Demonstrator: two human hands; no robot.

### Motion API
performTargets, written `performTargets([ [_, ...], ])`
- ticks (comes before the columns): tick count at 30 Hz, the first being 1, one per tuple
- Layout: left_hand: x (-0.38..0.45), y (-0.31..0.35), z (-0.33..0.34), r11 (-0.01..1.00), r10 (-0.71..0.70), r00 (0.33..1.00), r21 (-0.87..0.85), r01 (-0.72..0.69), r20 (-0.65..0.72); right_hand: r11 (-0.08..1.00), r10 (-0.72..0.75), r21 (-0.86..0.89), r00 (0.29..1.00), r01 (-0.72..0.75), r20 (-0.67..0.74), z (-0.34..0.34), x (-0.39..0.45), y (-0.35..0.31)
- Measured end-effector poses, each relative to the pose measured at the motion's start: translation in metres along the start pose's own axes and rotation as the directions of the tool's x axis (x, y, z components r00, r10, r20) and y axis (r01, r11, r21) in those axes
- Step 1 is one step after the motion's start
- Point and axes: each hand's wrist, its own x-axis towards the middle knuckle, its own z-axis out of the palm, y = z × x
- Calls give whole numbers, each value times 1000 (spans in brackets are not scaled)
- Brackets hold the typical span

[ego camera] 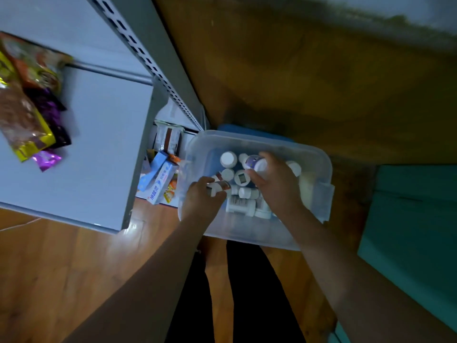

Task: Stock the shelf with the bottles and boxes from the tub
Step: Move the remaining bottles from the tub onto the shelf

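Both hands are in the clear tub (319, 157), right of the shelf (99, 134). The left hand (201, 199) grips a red-labelled bottle (218, 187); the right hand (277, 186) grips a purple-labelled bottle (256, 163). Lifting both together could tip loose neighbours or slip a bottle. About ten bottles remain; some boxes lie under the shelf.

Bare forearms, no sleeves — black trousers (247, 305) on both legs.
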Motion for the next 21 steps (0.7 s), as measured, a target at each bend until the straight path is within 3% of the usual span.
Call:
performTargets([
  [4, -45, 15, -33, 995, 65, 998, -71, -66, -21, 910, 161, 390, 987, -140, -23, -42, -31, -19],
  [10, -119, 57, -87, 940, 203, 976, -262, -218, -86, 708, 312, 638, 944, -304, 103, -99, -78, -59],
  [14, -176, 85, -133, 852, 347, 925, -360, -381, -156, 466, 309, 824, 932, -322, 190, -147, -124, -102],
  [16, -206, 94, -160, 794, 408, 889, -400, -458, -209, 479, 270, 839, 953, -259, 140, -171, -151, -125],
  [18, -241, 99, -191, 715, 443, 851, -461, -525, -281, 577, 201, 795, 976, -187, 83, -197, -184, -153],
  [21, -294, 101, -244, 585, 507, 783, -523, -620, -361, 612, 10, 786, 995, -87, 102, -220, -236, -204],
])
